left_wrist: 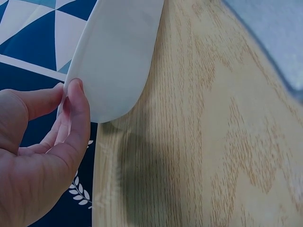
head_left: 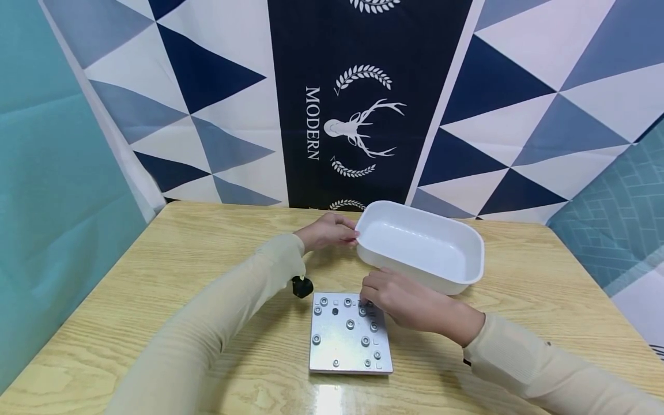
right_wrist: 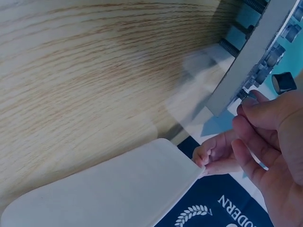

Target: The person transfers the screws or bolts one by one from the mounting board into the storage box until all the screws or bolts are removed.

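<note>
A white plastic basin (head_left: 422,239) stands at the back of the table. My left hand (head_left: 332,230) pinches its left rim between thumb and fingers, as the left wrist view shows for the basin wall (left_wrist: 118,56). In front lies a square silver metal plate (head_left: 342,351) carrying several socket-head screws (head_left: 350,324). At the plate's far right corner, my right hand (head_left: 396,297) pinches a small screw (right_wrist: 245,94) between thumb and index finger. The fingertips cover most of that screw. Threaded ends (right_wrist: 229,47) stick out beneath the plate in the right wrist view.
A small black object (head_left: 302,286) sits beside the left sleeve, left of the plate. The wooden table (head_left: 249,351) reaches back to a patterned cloth (head_left: 363,115). Another teal cloth (head_left: 57,190) hangs along the left side.
</note>
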